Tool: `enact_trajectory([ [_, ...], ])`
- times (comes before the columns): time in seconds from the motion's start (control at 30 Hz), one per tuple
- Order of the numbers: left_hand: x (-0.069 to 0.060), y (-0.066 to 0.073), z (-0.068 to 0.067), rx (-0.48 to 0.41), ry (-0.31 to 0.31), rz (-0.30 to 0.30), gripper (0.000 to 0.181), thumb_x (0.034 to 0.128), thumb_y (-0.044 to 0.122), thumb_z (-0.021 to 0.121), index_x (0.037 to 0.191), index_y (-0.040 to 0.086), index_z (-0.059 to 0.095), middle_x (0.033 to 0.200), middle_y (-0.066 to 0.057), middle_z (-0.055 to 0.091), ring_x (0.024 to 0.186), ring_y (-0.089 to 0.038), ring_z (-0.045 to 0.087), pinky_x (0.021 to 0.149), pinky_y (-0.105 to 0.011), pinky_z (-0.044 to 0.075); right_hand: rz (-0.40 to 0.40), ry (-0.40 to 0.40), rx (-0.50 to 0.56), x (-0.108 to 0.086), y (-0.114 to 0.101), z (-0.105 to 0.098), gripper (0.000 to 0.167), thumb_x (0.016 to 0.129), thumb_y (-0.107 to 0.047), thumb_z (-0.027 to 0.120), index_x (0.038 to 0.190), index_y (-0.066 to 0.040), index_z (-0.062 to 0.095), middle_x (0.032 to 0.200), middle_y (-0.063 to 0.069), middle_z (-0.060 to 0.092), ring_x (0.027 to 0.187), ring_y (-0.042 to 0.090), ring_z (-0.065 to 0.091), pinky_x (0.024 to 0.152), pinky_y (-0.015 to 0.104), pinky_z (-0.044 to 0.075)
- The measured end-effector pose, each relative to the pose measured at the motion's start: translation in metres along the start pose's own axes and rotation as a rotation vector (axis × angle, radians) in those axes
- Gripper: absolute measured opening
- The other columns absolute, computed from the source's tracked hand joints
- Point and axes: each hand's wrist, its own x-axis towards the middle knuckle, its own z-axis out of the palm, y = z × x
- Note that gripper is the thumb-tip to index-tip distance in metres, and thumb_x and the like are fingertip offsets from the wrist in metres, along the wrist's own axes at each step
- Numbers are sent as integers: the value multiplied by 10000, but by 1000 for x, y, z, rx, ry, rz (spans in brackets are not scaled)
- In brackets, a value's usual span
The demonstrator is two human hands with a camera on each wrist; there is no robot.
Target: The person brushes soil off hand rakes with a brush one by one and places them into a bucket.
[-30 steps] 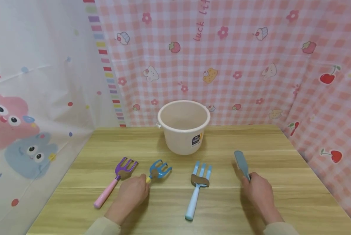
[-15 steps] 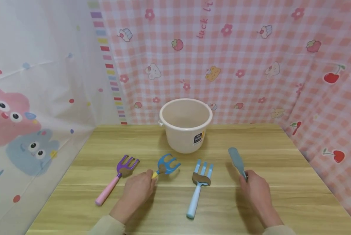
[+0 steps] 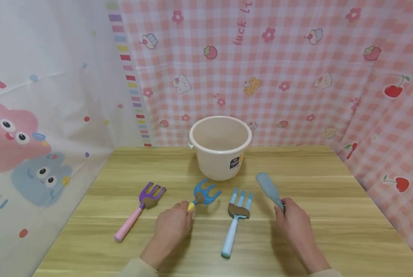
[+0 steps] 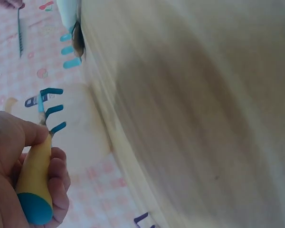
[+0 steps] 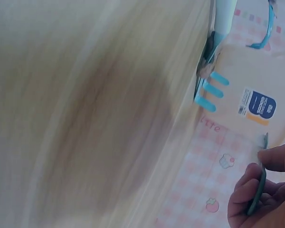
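In the head view my left hand (image 3: 174, 223) grips the yellow handle of a blue hand rake (image 3: 205, 194), which has a brown patch at the base of its tines. The rake is raised above the table, in front of the bucket. My right hand (image 3: 294, 221) holds a slim grey-blue tool (image 3: 269, 187) with a flat, rounded end. Its edge looks toothed or bristled in the left wrist view, too small to tell which. Between the hands lies a light-blue hand rake (image 3: 230, 236) with a brown lump across its head. A purple hand rake (image 3: 131, 223) with a pink handle lies at left.
A cream bucket (image 3: 213, 163) with a dark label stands upright near the back of the wooden table (image 3: 296, 165). Behind it hangs a pink checked cloth (image 3: 289, 111). A white printed cloth (image 3: 71, 154) closes off the left side.
My left hand has carried the blue rake to the right, towards the bucket's front. My right hand has moved slightly left, its tool now tilting further left. The view has shifted a little.
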Motion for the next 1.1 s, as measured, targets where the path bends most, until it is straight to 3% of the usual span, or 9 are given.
enact_trajectory([
  [0.1, -1, 3, 1, 6, 30, 3, 213, 941, 251, 651, 891, 53, 590, 626, -9, 479, 450, -176, 463, 395, -307, 394, -33, -9, 6, -1, -4, 3, 308, 967, -128, 590, 1150, 120, 576, 824, 130, 619, 644, 224, 547, 543, 367, 461],
  [0.2, -3, 6, 1, 10, 42, 8, 211, 936, 255, 659, 887, 61, 595, 625, -7, 472, 449, -169, 453, 394, -297, 383, -88, 31, -11, -4, -8, 6, 309, 958, -116, 598, 1157, 121, 599, 846, 151, 625, 666, 242, 557, 585, 410, 490],
  [0.43, -5, 14, -6, 13, -9, 4, 197, 944, 252, 648, 896, 69, 595, 645, -1, 476, 471, -162, 460, 408, -289, 393, -202, 133, -14, -11, -25, 17, 265, 966, -150, 626, 1094, 78, 672, 757, 110, 585, 593, 191, 493, 516, 359, 439],
  [0.6, -7, 20, -9, 23, -4, 7, 189, 930, 251, 667, 904, 73, 609, 650, -6, 495, 480, -168, 486, 414, -304, 413, -227, 109, 24, -16, -43, 25, 206, 957, -168, 661, 972, 36, 683, 773, 89, 617, 607, 170, 528, 531, 352, 465],
  [0.73, -7, 25, -12, 33, 17, 28, 195, 921, 253, 683, 914, 66, 626, 646, -13, 506, 483, -169, 507, 415, -307, 427, -248, 77, 16, -18, -57, 31, 185, 948, -186, 669, 961, -1, 659, 757, 69, 637, 614, 204, 577, 538, 393, 480],
  [0.93, -7, 27, -16, 63, 20, 48, 215, 921, 270, 688, 910, 65, 622, 640, -14, 496, 477, -164, 505, 403, -293, 414, -295, 63, 2, -21, -71, 39, 144, 935, -191, 688, 925, -55, 642, 654, -6, 565, 554, 161, 497, 493, 347, 420],
  [1.1, -8, 27, -16, 85, 60, 70, 231, 916, 276, 695, 858, 72, 603, 617, -5, 473, 456, -147, 482, 385, -280, 388, -295, 26, -4, -22, -79, 43, 141, 958, -252, 666, 896, -126, 648, 639, -46, 520, 553, 138, 463, 478, 331, 382],
])
